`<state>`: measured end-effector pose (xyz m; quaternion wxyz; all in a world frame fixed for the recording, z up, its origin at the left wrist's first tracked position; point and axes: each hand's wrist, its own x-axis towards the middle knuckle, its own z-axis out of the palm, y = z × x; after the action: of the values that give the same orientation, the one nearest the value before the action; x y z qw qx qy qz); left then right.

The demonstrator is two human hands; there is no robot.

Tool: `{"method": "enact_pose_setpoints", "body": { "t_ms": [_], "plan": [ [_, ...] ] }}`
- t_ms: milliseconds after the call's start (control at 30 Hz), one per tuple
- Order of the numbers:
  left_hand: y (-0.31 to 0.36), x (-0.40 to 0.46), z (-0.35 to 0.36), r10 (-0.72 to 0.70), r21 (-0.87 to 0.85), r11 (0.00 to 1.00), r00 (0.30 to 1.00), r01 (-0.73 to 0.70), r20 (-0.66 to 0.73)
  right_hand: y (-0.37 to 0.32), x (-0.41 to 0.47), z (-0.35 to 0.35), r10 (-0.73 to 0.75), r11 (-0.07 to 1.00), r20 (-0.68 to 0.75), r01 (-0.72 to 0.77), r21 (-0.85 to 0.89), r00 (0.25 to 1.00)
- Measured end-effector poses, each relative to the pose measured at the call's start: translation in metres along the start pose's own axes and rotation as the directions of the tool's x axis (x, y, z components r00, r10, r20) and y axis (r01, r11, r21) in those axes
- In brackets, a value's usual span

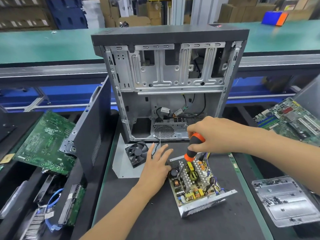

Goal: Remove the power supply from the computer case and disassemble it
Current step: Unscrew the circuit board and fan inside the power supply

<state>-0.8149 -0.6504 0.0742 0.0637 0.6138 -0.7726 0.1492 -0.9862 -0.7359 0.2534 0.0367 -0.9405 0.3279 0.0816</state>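
The power supply (197, 186) is already out of the computer case (169, 87) and lies on the dark mat (155, 213) just near of it, its cover off so that the circuit board, coils and heat sinks show; a loose fan (136, 154) rests on a grey metal plate (121, 163) to its left. What seems left is freeing the board from its metal tray. The right hand (213, 135) has its fingers curled round the orange and black handle of a screwdriver (192, 149), whose shaft points down among the parts at the far end of the board, so I judge a board screw is being worked. The left hand (155, 167) lies with straight, spread fingers, its thumb side touching the left edge of the supply, likely steadying it. The case stands upright and open, only a few cables inside. To the left lie a green circuit board (46, 142), a dark side panel (91, 135) and other stripped parts; to the right another board (290, 118) and a tray of screws (287, 201). Beyond runs a green conveyor (52, 45), with cardboard boxes (152, 13) stacked far behind.
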Motion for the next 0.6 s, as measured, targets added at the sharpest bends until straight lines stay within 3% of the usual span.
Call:
{"method": "enact_pose_setpoints", "body": {
  "t_ms": [233,400,500,600],
  "plan": [
    [-0.002,-0.003,0.002,-0.001,-0.073,0.997,0.999,0.005,0.048,-0.001,-0.001,-0.005,0.001,1.000,0.018,-0.001,0.011,1.000],
    [-0.005,-0.014,0.003,0.013,-0.216,0.976,0.994,-0.036,-0.105,-0.003,-0.005,-0.007,-0.033,0.999,0.032,0.032,0.032,0.999],
    [-0.007,-0.024,-0.002,-0.053,-0.412,0.911,0.982,-0.027,-0.181,-0.007,-0.009,-0.004,-0.059,0.996,0.043,0.055,0.076,0.997],
    [-0.004,-0.031,-0.010,-0.221,-0.650,0.753,0.971,0.107,-0.096,-0.013,-0.011,0.000,-0.093,0.992,0.032,0.090,0.093,0.995]
  ]
}}
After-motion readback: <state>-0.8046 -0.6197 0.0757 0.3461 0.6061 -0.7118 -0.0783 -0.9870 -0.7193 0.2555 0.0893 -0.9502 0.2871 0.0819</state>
